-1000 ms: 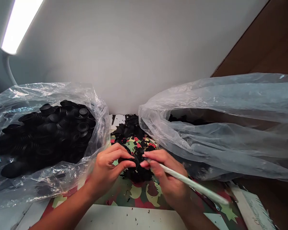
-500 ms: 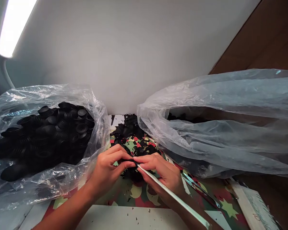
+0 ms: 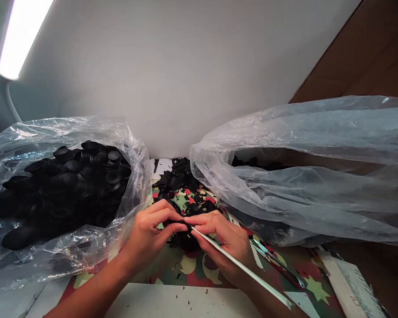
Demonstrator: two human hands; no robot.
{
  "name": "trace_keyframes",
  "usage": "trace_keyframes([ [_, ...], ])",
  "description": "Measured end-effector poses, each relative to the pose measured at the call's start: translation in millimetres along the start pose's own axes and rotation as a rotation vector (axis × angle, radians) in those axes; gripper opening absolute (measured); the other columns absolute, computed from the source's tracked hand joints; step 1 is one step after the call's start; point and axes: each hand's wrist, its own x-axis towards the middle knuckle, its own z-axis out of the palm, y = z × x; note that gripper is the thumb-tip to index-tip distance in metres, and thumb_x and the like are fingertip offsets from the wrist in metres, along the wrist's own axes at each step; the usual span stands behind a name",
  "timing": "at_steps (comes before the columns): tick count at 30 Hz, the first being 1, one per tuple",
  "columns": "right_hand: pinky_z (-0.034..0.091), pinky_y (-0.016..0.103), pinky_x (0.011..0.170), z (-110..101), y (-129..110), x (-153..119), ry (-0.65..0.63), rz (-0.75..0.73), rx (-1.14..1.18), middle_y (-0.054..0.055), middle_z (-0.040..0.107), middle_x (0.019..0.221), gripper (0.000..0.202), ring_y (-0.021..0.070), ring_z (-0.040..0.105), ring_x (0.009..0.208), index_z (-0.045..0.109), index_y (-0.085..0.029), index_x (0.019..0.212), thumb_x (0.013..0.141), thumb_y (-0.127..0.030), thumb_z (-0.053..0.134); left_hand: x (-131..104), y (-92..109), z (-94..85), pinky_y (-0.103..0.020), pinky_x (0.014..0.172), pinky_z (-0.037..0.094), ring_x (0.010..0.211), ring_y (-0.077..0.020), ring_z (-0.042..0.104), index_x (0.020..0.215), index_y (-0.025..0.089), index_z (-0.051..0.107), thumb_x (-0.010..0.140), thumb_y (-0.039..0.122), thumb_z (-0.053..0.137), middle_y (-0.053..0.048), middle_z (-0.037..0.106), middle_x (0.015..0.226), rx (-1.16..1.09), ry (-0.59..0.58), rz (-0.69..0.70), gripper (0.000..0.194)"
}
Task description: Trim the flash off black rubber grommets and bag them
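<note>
Stick (image 3: 242, 266) looks long and whitish, piece (image 3: 183, 222) black.

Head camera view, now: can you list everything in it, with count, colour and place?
Lamp: one, white, lit, upper left
Wall: one, grey, behind
Cardboard: brown, upper right
Clear plastic bags: two, left and right
Ribbed rubber parts: many, black, inside left bag
Scraps: many, black, centre
Patterned sheet: one, multicoloured, under scraps
White surface: bottom centre
Metal tool: one, silvery, type unclear, right of hands
Block with writing: one, whitish, lower right
Piece in fingers: one, black, mostly hidden
Stick-like tool: one, white, in right hand
Left hand, right hand: bare, centre
</note>
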Motion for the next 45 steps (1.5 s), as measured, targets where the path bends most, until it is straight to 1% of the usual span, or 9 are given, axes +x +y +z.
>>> trace_keyframes([
  [8, 0.053, 0.036, 0.076, 22, 10, -9, 0.112, -0.149, -0.197, 0.008, 0.077, 0.098, 0.018, 0.0193, 0.071, 0.083, 0.059, -0.023, 0.09, 0.099, -0.01, 0.05, -1, 0, 1.2, -0.023, 0.059, 0.051, 0.064, -0.0139, 0.064, 0.077, 0.019, 0.074, 0.087, 0.02, 0.076, -0.001, 0.068, 0.071, 0.006, 0.01, -0.002, 0.01],
  [17, 0.055, 0.035, 0.086, 10, 27, -6, 0.109, 0.109, -0.238, 0.006, 0.078, 0.104, 0.014, 0.0213, 0.072, 0.094, 0.063, -0.024, 0.09, 0.099, -0.021, 0.053, 4, 10, -5.4, -0.026, 0.063, 0.051, 0.068, -0.0162, 0.063, 0.087, 0.02, 0.073, 0.086, 0.021, 0.076, -0.002, 0.069, 0.076, 0.035, 0.088, -0.024, 0.003],
  [24, 0.058, 0.035, 0.075, 6, 34, -9, 0.123, 0.287, -0.108, 0.006, 0.08, 0.098, 0.016, 0.024, 0.075, 0.085, 0.064, -0.025, 0.086, 0.096, -0.036, 0.058, -6, 10, -81.7, -0.039, 0.088, 0.05, 0.099, -0.0262, 0.063, 0.097, 0.02, 0.068, 0.087, 0.012, 0.056, -0.009, 0.068, 0.102, 0.68, 0.225, -0.161, 0.017],
  [29, 0.055, 0.035, 0.076, 2, 26, -5, 0.136, 0.349, -0.069, 0.007, 0.08, 0.095, 0.018, 0.0246, 0.074, 0.084, 0.063, -0.024, 0.084, 0.094, -0.039, 0.058, -5, -20, -119.3, -0.052, 0.094, 0.041, 0.112, -0.0355, 0.06, 0.102, 0.022, 0.071, 0.087, 0.011, 0.05, -0.014, 0.072, 0.113, 1.042, 0.019, -0.294, 0.029],
  [33, 0.051, 0.032, 0.072, 4, 25, -3, 0.108, 0.406, -0.056, 0.005, 0.078, 0.092, 0.018, 0.0213, 0.07, 0.075, 0.063, -0.023, 0.085, 0.094, -0.038, 0.057, 10, -25, -113.2, -0.057, 0.096, 0.037, 0.126, -0.0401, 0.052, 0.109, 0.018, 0.075, 0.088, 0.01, 0.044, -0.021, 0.065, 0.129, 1.261, -0.054, -0.225, 0.038],
  [37, 0.046, 0.029, 0.065, 2, 27, 1, 0.116, 0.436, -0.043, 0.001, 0.071, 0.074, 0.019, 0.0186, 0.064, 0.065, 0.06, -0.023, 0.081, 0.092, -0.038, 0.057, 21, -11, -102.5, -0.057, 0.092, 0.039, 0.119, -0.0416, 0.053, 0.101, 0.017, 0.077, 0.082, 0.011, 0.049, -0.021, 0.068, 0.117, 1.353, -0.136, -0.212, 0.035],
  [40, 0.04, 0.027, 0.058, -1, 29, 4, 0.175, 0.474, -0.025, -0.004, 0.06, 0.062, 0.023, 0.0156, 0.054, 0.056, 0.055, -0.024, 0.076, 0.09, -0.042, 0.058, 25, 3, -86.5, -0.055, 0.09, 0.041, 0.114, -0.0411, 0.054, 0.101, 0.016, 0.076, 0.085, 0.014, 0.051, -0.021, 0.068, 0.108, 1.341, -0.085, -0.201, 0.029],
  [42, 0.036, 0.026, 0.055, -3, 32, 5, 0.224, 0.488, 0.002, -0.006, 0.055, 0.058, 0.026, 0.014, 0.049, 0.053, 0.053, -0.024, 0.075, 0.089, -0.045, 0.058, 24, 9, -64.3, -0.052, 0.089, 0.043, 0.109, -0.0389, 0.055, 0.099, 0.017, 0.075, 0.087, 0.018, 0.055, -0.019, 0.067, 0.105, 1.217, -0.087, -0.144, 0.024],
  [45, 0.032, 0.025, 0.052, -4, 36, 4, 0.27, 0.505, 0.042, -0.008, 0.049, 0.056, 0.027, 0.0124, 0.042, 0.051, 0.052, -0.023, 0.076, 0.089, -0.045, 0.058, 17, 12, -14.5, -0.043, 0.085, 0.048, 0.095, -0.0295, 0.058, 0.09, 0.021, 0.074, 0.087, 0.02, 0.063, -0.01, 0.067, 0.096, 0.728, -0.289, -0.038, 0.011],
])
